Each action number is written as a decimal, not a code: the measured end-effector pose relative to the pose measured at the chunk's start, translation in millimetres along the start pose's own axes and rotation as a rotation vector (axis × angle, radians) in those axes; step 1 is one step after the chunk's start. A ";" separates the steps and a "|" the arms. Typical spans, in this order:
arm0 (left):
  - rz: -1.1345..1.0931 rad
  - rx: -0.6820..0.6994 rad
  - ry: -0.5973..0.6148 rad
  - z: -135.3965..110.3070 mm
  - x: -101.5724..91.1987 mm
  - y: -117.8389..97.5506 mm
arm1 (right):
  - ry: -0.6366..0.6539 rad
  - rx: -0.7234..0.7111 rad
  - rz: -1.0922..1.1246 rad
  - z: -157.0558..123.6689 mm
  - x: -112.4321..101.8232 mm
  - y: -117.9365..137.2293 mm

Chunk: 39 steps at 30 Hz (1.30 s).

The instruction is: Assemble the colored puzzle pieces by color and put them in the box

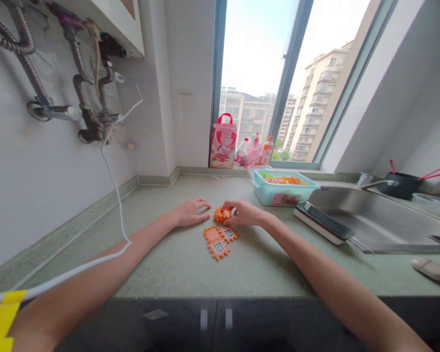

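My right hand has its fingers closed on an orange interlocking puzzle block, which is at the countertop or just over it. Left of the block, my left hand rests on the counter with fingers stretched out and nothing in them. Just nearer to me lie flat orange puzzle tiles with notched edges: a plain tile, a tile with a white window pattern and a second window tile. They touch or nearly touch one another.
A turquoise tub of orange and green pieces stands behind my right hand. The sink is at the right, a black-topped box at its edge. A white cable hangs across my left arm. Bottles line the windowsill.
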<state>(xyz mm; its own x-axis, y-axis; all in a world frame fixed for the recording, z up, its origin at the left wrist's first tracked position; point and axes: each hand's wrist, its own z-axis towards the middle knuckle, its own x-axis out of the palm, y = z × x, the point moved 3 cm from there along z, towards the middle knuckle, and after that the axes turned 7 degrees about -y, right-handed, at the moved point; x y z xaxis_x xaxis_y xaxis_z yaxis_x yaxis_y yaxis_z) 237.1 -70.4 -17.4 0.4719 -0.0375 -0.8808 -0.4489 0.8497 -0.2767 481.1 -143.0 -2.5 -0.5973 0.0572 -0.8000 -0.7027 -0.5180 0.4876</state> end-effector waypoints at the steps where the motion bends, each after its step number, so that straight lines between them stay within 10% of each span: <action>1: 0.000 0.000 0.003 0.1 0.1 0.2 | -0.013 -0.002 -0.031 0.5 -1.5 -1.2; 9: 0.010 -0.013 0.016 1.3 0.4 0.6 | -0.153 0.100 -0.191 -2.7 -15.9 -16.5; 16: -0.005 -0.015 0.009 0.4 -2.2 -2.2 | -0.152 -0.099 0.041 -7.5 -30.6 27.6; 24: 0.001 -0.006 0.000 0.9 -2.4 0.3 | -1.078 0.072 -0.419 -42.7 -154.3 -32.3; 28: 0.008 -0.009 0.000 1.7 -1.8 1.3 | -1.305 0.244 -0.567 -63.1 -181.0 -72.8; 31: 0.019 -0.012 0.004 2.0 -1.8 1.7 | -1.220 0.418 -0.657 -66.8 -185.4 -93.7; 35: 0.021 -0.009 -0.005 0.9 -1.1 1.8 | -0.717 0.689 -0.673 -60.3 -174.9 -116.0; 39: 0.028 -0.002 -0.006 -0.6 -0.3 3.6 | -0.580 0.692 -0.693 -57.4 -165.0 -118.5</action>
<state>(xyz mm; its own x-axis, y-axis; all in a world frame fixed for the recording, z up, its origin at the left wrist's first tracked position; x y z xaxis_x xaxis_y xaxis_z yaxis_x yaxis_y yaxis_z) 234.8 -67.7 -18.3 0.4636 -0.0110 -0.8860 -0.4637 0.8490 -0.2532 685.1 -140.0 51.6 0.0408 0.6268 -0.7781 -0.9062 0.3512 0.2354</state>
